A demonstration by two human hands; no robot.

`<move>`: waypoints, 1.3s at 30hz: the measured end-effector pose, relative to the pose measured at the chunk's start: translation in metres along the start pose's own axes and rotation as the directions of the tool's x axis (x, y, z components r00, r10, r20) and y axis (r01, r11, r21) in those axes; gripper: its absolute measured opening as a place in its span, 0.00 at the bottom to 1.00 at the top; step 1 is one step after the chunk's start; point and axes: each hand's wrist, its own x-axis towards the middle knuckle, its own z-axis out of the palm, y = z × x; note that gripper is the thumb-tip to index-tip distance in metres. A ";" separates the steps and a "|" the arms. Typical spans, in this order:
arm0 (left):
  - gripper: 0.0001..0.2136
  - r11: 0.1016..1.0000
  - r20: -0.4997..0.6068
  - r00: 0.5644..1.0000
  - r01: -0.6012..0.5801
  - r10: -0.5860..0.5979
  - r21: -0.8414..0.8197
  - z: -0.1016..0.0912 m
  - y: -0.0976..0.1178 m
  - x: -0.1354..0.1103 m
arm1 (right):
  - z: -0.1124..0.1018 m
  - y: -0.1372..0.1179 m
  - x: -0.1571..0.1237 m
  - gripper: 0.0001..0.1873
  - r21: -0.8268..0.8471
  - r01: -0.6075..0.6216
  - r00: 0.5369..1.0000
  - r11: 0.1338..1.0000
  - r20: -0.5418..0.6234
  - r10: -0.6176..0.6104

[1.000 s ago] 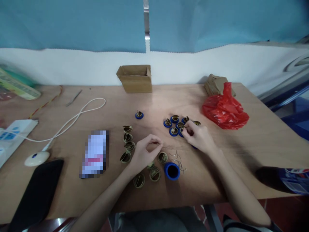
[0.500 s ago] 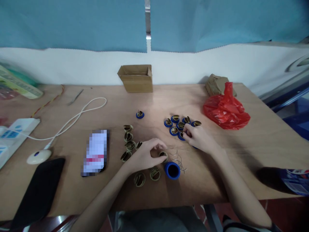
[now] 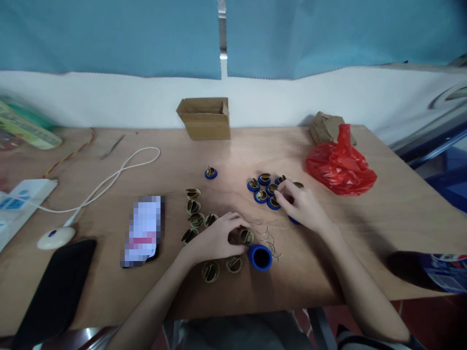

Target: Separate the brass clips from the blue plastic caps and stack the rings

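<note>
My left hand (image 3: pixel 222 236) curls around a small brass-coloured round piece (image 3: pixel 246 236), its fingertips at the upper edge and the thumb along the lower side. Just right of it stands a blue cylinder (image 3: pixel 260 257) with a dark open top, with several thin wire rings (image 3: pixel 269 239) beside it. My right hand (image 3: pixel 297 201) is closed, fingertips bent down over a cluster of brass-coloured round pieces with blue rims (image 3: pixel 260 195); whatever lies between those fingers is hidden. More brass-coloured pieces without blue rims (image 3: pixel 196 219) lie left of and below my left hand.
A lone blue-rimmed piece (image 3: pixel 210 172) lies farther back, before an open cardboard box (image 3: pixel 207 126). Red plastic bag (image 3: pixel 341 167) and dark bottle (image 3: pixel 426 272) are at right. Phone (image 3: pixel 144 231), black slab (image 3: pixel 54 291), white cable (image 3: pixel 116 175) and power strip (image 3: pixel 27 204) occupy the left.
My left thumb has slid from over the brass-coloured piece to its lower side, and the fingers have closed in. My right hand has shifted slightly up and left over the blue-rimmed cluster.
</note>
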 end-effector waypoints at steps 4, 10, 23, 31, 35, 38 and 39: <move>0.12 0.999 -0.041 0.999 -0.010 0.012 0.040 0.004 -0.003 0.001 | -0.001 0.000 0.000 0.15 0.149 0.023 0.999 0.989 -0.030 -0.019; 0.09 0.999 -0.154 0.988 -0.003 0.010 0.050 0.003 -0.003 0.003 | 0.011 0.004 0.000 0.16 0.316 -0.020 0.996 0.949 0.092 -0.010; 0.08 0.985 -0.200 0.979 0.001 0.035 0.174 0.011 -0.012 0.004 | 0.004 -0.014 -0.010 0.37 0.673 -0.369 0.451 0.642 0.733 -0.509; 0.06 0.992 -0.290 0.950 0.123 -0.116 0.004 0.011 -0.008 0.005 | 0.017 -0.016 -0.012 0.30 0.653 -0.265 0.488 0.710 0.726 -0.485; 0.08 0.962 -0.313 0.930 0.113 -0.190 -0.247 0.013 -0.010 0.005 | 0.015 -0.016 -0.013 0.29 0.708 -0.304 0.537 0.637 0.680 -0.499; 0.12 0.905 -0.335 0.918 0.056 -0.212 -0.421 0.014 -0.012 0.007 | 0.014 -0.020 -0.013 0.28 0.790 -0.335 0.690 0.514 0.577 -0.438; 0.13 0.890 -0.343 0.912 0.050 -0.225 -0.452 0.014 -0.013 0.008 | 0.015 -0.022 -0.013 0.27 0.814 -0.327 0.764 0.480 0.527 -0.373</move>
